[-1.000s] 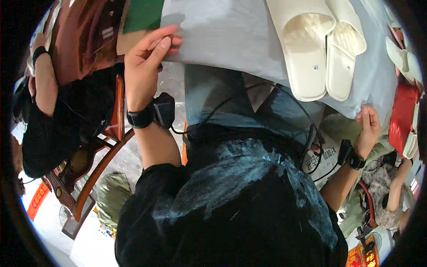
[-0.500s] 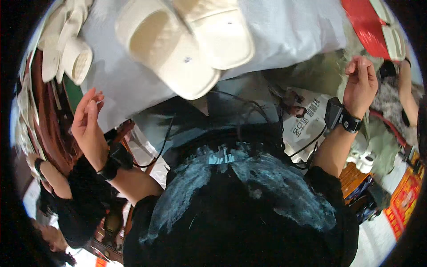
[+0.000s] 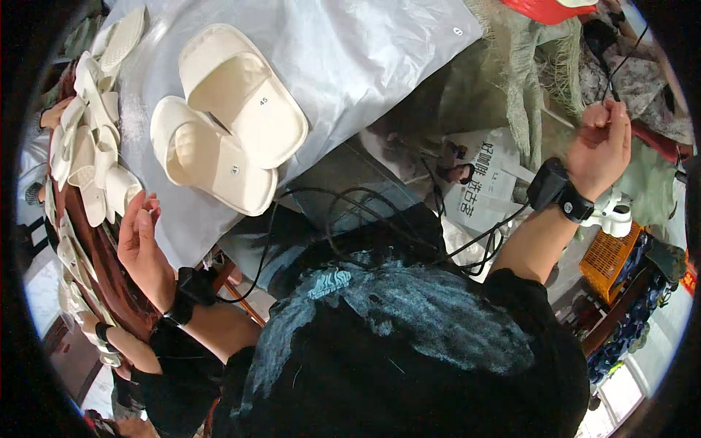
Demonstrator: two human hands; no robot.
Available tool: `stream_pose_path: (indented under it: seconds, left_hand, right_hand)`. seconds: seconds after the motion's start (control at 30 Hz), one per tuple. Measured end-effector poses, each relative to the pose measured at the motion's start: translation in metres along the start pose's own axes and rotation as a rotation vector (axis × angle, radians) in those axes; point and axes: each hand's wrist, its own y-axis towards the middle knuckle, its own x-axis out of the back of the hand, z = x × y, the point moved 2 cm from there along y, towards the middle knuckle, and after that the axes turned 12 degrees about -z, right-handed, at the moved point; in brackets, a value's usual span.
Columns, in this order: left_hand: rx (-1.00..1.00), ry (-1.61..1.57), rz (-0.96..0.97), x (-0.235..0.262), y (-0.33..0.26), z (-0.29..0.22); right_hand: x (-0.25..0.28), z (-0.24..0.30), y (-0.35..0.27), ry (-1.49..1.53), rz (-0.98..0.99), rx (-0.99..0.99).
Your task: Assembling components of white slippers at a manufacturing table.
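Slippers (image 3: 244, 120) farther left, toes upper-left

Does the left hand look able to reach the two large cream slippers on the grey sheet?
Probably yes: the left hand looks empty, and only grey sheet shows between it and the cream slippers.

You've got two cream slippers (image 3: 269, 131) right at the near edge of the grey sheet (image 3: 365, 80), two hands (image 3: 144, 252) of yours, one orange basket (image 3: 607, 264), and overlapping slippers (image 3: 85, 166), uncountable, along the left edge!
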Motion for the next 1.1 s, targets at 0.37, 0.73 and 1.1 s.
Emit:
stream_pose_path:
  seconds: [0.37,0.73,1.1]
  left_hand:
    - [-0.045,0.140,0.013,-0.001,0.002,-0.012]
    - [-0.046,0.074,0.043,-0.013,0.003,-0.014]
    - [-0.722,0.490,0.150,-0.110,-0.004,-0.050]
  right_hand:
    - [0.007,-0.008,-0.007,0.046,-0.137,0.030]
    - [0.006,-0.014,-0.009,-0.031,-0.155,0.005]
    - [0.023,-0.293,-0.162,-1.342,1.904,0.143]
